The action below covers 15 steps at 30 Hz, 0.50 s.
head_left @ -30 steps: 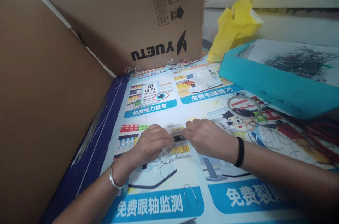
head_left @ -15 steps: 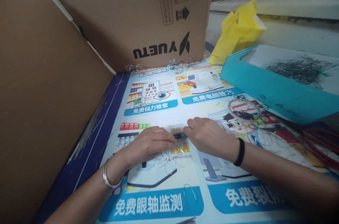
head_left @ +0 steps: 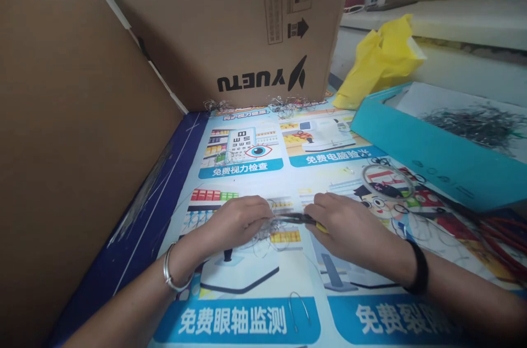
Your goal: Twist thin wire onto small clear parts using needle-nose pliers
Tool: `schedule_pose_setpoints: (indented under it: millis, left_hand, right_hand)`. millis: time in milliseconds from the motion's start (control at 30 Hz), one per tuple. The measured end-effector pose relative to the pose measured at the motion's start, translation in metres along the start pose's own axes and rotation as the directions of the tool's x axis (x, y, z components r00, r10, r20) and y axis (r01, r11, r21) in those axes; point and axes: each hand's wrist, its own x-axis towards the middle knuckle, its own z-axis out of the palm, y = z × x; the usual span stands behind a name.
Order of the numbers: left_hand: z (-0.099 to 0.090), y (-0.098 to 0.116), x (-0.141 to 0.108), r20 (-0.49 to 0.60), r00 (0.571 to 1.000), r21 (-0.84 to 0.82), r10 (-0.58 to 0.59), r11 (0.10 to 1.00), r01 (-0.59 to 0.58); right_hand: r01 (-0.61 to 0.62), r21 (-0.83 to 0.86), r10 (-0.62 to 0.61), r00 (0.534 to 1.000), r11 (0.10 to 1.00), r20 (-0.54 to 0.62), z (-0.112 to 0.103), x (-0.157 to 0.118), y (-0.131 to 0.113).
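Note:
My left hand [head_left: 241,222] is closed, its fingertips pinching a tangle of thin wire pieces [head_left: 263,237] whose ends curl out below the fingers. Facing it, my right hand [head_left: 340,224] grips a small pair of pliers [head_left: 297,218] with dark jaws and a yellow handle. The jaws point left and reach the wires at my left fingertips; whether they clamp one is too small to tell. A bent piece of wire [head_left: 300,308] lies on the printed sheet [head_left: 247,189] nearer to me.
A cardboard box [head_left: 230,24] stands at the back and left. On the right, a turquoise tray [head_left: 411,142] holds a dark heap of wire pieces [head_left: 473,123]. A yellow bag [head_left: 376,65] is behind it. A clear ring [head_left: 387,179] and red-handled tools [head_left: 498,238] lie right.
My right hand has turned and drawn slightly right, so the pliers now show between the hands. My left hand stays on the wires. The whole view has shifted a little.

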Motion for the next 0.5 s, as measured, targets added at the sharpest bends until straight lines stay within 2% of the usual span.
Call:
schedule_pose_setpoints:
  millis: [100,233,367,500]
  left_hand:
    - [-0.006,0.003,0.0,0.104,0.994,-0.001,-0.039,0.999,0.039]
    - [-0.013,0.004,0.0,0.16,0.985,-0.026,-0.058,0.998,0.063]
    - [-0.013,0.001,0.0,0.094,0.994,-0.009,-0.052,0.999,0.053]
    - [-0.006,-0.001,-0.001,-0.049,0.999,0.059,-0.012,0.998,0.015]
  right_hand:
    - [0.047,-0.008,-0.047,0.998,0.999,0.031,0.0,-0.003,-0.007]
    - [0.051,-0.051,-0.048,0.997,0.997,0.057,-0.001,-0.004,-0.01]
    - [0.034,-0.085,-0.024,0.993,0.996,0.111,-0.007,-0.004,-0.011]
    - [0.003,-0.097,0.013,0.986,0.995,0.164,-0.012,-0.006,-0.015]
